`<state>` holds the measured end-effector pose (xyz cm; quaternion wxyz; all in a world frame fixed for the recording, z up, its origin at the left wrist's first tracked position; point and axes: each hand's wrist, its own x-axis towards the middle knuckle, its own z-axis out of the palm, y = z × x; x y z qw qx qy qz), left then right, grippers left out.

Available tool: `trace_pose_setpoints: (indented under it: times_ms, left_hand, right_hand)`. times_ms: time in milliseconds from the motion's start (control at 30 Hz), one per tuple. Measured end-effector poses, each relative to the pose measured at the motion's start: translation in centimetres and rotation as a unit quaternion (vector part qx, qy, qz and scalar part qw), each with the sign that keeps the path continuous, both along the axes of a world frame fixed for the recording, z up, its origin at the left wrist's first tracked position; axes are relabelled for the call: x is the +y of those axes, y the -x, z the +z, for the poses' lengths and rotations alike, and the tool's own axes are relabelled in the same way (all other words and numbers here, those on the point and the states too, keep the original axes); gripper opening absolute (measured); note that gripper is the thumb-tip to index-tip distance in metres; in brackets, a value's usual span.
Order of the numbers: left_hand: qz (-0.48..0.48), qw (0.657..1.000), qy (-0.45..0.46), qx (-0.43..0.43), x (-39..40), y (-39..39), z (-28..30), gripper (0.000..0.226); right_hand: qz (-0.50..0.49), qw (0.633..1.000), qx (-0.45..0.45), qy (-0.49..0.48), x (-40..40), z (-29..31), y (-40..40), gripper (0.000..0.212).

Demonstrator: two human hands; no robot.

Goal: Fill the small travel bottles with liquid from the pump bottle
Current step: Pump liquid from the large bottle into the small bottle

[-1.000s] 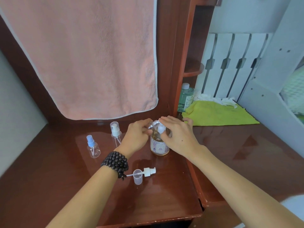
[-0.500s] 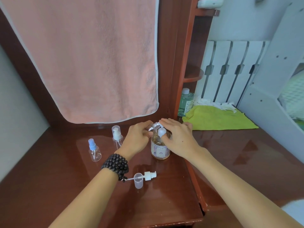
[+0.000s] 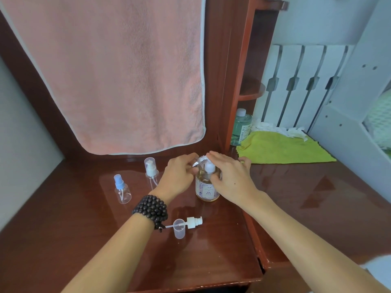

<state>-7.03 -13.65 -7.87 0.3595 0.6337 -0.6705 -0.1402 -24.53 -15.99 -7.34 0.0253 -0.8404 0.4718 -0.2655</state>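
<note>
The pump bottle (image 3: 207, 190), clear with amber liquid and a white pump, stands mid-desk. My right hand (image 3: 230, 178) lies over its pump head, thumb curled at the neck. My left hand (image 3: 179, 174) pinches a small clear travel bottle (image 3: 198, 161), tilted with its threaded neck at the pump's spout. Left of them stand two travel bottles: one with a blue spray top (image 3: 122, 190) and one with a white pump under a clear cap (image 3: 151, 170). A loose white pump top (image 3: 193, 222) and a clear cap (image 3: 179, 228) lie near my left wrist.
A pink towel (image 3: 118, 77) hangs behind the desk (image 3: 84, 240). To the right, a green bottle (image 3: 240, 126) and a yellow-green cloth (image 3: 283, 148) sit on a lower surface past a wooden partition (image 3: 243, 81). The desk's front edge is near.
Both hands stay at the pump bottle with the small bottle at the spout; the view has tilted slightly, nothing else has shifted.
</note>
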Motion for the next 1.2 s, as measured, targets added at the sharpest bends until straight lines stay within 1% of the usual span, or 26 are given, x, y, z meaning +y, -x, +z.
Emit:
trace_pose_setpoints:
  times_ms: [167,300,500,633,800,933,1033,1200]
  left_hand:
    - [-0.006,1.000,0.011,-0.002,-0.2,-0.1,0.8,0.024]
    - [-0.003,1.000,0.014,-0.002,-0.3,-0.2,0.3,0.026]
    - [0.001,1.000,0.015,-0.025,-0.4,0.0,-0.7,0.025]
    - [0.002,0.999,0.016,-0.028,-0.2,0.1,-0.8,0.025]
    - [-0.002,0.999,0.019,-0.035,-0.4,-0.2,0.4,0.028]
    - [0.002,0.999,0.018,-0.032,-0.4,-0.2,0.6,0.028]
    - [0.010,1.000,0.020,-0.020,-0.4,-0.1,0.1,0.029]
    - [0.006,1.000,0.010,-0.022,-0.3,0.0,-0.7,0.026]
  right_hand:
    - [0.001,1.000,-0.013,-0.029,-0.4,1.2,0.0,0.055]
    - [0.002,1.000,-0.015,-0.010,-0.4,0.7,-0.1,0.054]
    - [-0.005,1.000,-0.011,0.020,-0.3,-0.6,-0.2,0.051]
    - [-0.006,1.000,-0.015,0.010,-0.4,-0.4,-0.3,0.051]
    - [0.004,1.000,-0.011,-0.022,-0.8,1.6,-0.1,0.049]
    - [0.009,1.000,0.023,-0.007,-0.5,2.2,-0.1,0.050]
    - [0.003,1.000,0.011,0.001,-0.3,1.7,-0.1,0.052]
    - [0.005,1.000,0.003,0.022,-0.2,0.5,0.0,0.050]
